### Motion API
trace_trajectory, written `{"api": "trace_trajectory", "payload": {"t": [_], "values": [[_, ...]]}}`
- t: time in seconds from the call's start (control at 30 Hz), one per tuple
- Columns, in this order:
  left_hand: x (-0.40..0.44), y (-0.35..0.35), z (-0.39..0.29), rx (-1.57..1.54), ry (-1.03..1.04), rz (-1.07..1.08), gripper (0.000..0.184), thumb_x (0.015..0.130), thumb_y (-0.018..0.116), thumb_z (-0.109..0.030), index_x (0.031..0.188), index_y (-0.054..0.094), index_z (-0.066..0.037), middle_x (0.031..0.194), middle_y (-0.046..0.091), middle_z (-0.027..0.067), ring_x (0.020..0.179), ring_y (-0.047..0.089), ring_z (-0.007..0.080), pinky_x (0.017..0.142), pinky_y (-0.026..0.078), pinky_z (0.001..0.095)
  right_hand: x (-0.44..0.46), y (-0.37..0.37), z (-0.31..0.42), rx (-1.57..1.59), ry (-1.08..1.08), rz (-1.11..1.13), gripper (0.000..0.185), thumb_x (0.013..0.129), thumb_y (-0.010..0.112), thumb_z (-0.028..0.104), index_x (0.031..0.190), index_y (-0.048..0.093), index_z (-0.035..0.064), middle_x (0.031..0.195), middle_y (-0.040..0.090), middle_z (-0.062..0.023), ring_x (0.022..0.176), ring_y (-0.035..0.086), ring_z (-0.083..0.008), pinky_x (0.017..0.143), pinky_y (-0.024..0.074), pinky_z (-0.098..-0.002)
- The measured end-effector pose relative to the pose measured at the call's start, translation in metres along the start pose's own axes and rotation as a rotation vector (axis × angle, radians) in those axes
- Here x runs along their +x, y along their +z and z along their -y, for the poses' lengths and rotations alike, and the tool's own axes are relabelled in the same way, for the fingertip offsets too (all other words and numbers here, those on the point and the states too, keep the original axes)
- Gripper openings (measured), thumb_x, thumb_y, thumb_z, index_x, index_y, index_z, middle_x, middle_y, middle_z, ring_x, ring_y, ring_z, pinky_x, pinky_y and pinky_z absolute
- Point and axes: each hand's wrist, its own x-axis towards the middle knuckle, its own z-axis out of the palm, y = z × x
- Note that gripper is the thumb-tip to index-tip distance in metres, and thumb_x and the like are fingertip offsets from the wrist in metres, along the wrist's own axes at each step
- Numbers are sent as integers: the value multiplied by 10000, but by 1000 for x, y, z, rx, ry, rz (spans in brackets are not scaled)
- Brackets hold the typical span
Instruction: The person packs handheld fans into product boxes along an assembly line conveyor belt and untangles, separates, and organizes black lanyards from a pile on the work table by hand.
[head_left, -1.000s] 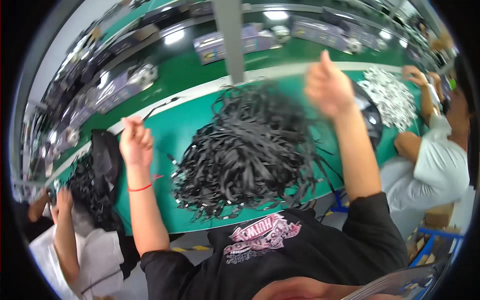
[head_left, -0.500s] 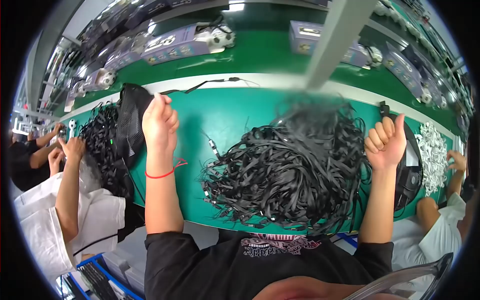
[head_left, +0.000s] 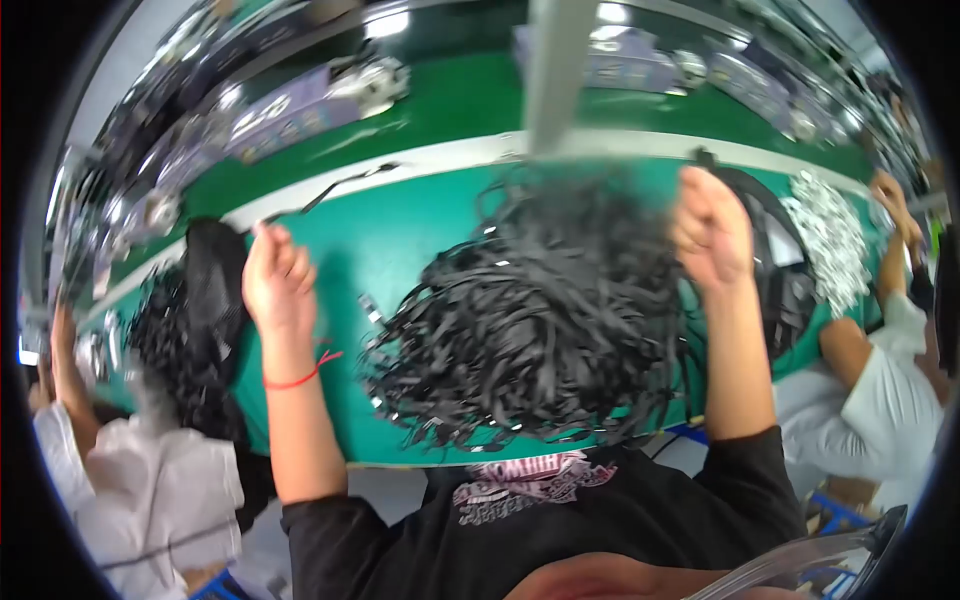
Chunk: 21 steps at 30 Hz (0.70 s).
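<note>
My left hand (head_left: 282, 280) is closed, raised left of the pile, with a red string bracelet (head_left: 300, 378) on its wrist. What its fingers hold, if anything, is hidden. Also closed, my right hand (head_left: 710, 230) is raised at the right edge of the pile, slightly blurred; its contents cannot be made out. Between my forearms lies a big heap of black straps (head_left: 530, 330) with small shiny ends. A black strap (head_left: 335, 187) lies beyond my left hand. Beside that hand rests a black mesh bag (head_left: 213, 280). Another black bag (head_left: 785, 265) is right of my right hand.
More black straps (head_left: 160, 330) lie at the left, and a white pile of small pieces (head_left: 832, 240) at the right. Purple boxes (head_left: 285, 115) stand on the shelf beyond, behind a grey post (head_left: 553, 80). Co-workers in white sit on both sides.
The view has turned, moving the scene leftward. My right hand is higher and closer to the strap heap, its thumb no longer sticking up. My left hand stays closed. The right co-worker's hand has risen.
</note>
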Motion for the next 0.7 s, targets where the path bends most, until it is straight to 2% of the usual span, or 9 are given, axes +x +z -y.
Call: {"api": "trace_trajectory", "payload": {"t": [0.07,0.13,0.2,0.27,0.3,0.4,0.5,0.7], "values": [[1,-5,4,-3,-18,-37,317,1050,456,-347,881,534,-90,588,279,-77,477,230,48,412,183,234,5,-16,-5,35,-9,142,230,1006,522,290,865,509,109,606,324,74,449,286,-71,391,221,-225],[-1,-4,5,-9,-30,-69,284,1040,486,-335,876,538,-109,589,284,-81,478,235,46,417,183,239,11,-32,-11,261,58,177,301,1004,526,321,771,468,140,590,306,64,448,279,-76,392,213,-234],[6,-14,7,-25,-39,-66,256,1032,507,-325,870,545,-130,583,285,-82,475,235,47,414,181,245,10,-32,-8,356,146,221,342,1025,457,337,754,448,128,586,293,54,457,240,-71,398,190,-237],[8,-17,8,-63,-34,-45,273,1034,502,-338,864,542,-128,571,281,-77,461,214,49,401,167,252,10,-35,-7,358,154,307,432,1024,446,427,690,386,161,566,265,53,446,244,-83,398,195,-236],[4,-11,7,-57,-27,-81,287,1036,498,-349,862,540,-125,564,275,-74,456,205,48,398,163,253,8,-36,-2,346,156,310,446,1028,427,444,687,381,160,563,261,52,444,238,-84,396,192,-237],[-1,1,5,-42,-12,37,330,1037,488,-375,844,530,-111,552,257,-65,445,189,50,395,163,253,1,-33,2,328,128,269,474,1032,407,468,674,369,159,557,257,48,440,232,-84,392,189,-238],[-1,0,4,10,30,-33,363,1037,484,-391,822,514,-99,547,239,-56,444,178,55,395,161,254,4,-24,3,292,139,243,500,1033,406,481,654,353,158,551,258,44,437,233,-83,385,190,-239],[-4,6,2,-3,60,-42,374,1040,478,-387,808,502,-96,554,231,-53,447,170,63,395,158,258,-3,-16,4,204,145,149,555,1029,417,498,602,310,160,524,283,36,414,253,-83,373,196,-239]]}}
